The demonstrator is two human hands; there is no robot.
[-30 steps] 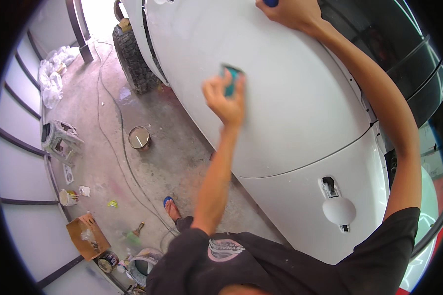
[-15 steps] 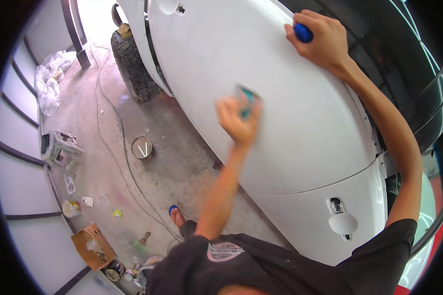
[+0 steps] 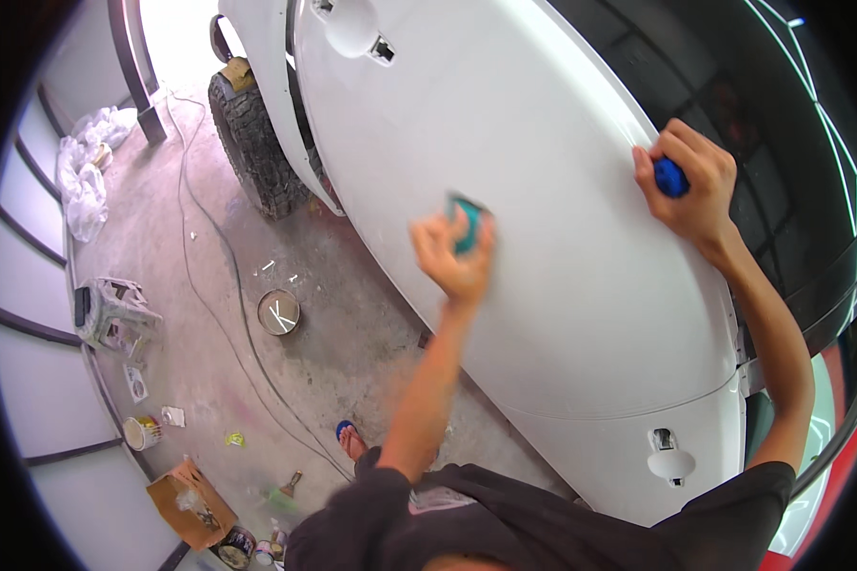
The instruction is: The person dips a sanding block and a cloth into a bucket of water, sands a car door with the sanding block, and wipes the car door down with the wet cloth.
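Over the white car door panel (image 3: 562, 285), my left hand (image 3: 452, 262) is closed round a small teal block (image 3: 468, 226), slightly smeared by motion. The block looks pressed to the panel; its underside is hidden. My right hand (image 3: 700, 186) is higher and to the right, at the door's upper edge beside the dark window glass (image 3: 733, 105). Its fingers wrap a rounded blue object (image 3: 671, 177), mostly covered, whose kind I cannot make out. Door handle recesses show at the top (image 3: 352, 33) and at the lower right (image 3: 671, 464).
A wheel with a knobbly tyre (image 3: 257, 143) stands at the car's far left. On the floor are a round tin (image 3: 279, 312), a long cable (image 3: 233, 276), a grey stool (image 3: 119, 314), a cardboard box (image 3: 190, 504) and plastic sheeting (image 3: 90, 171) along the wall.
My right hand has come nearer along the door's upper edge, the blue object still in it. My left hand with the teal block has shifted slightly left on the panel. The whole view has shifted too.
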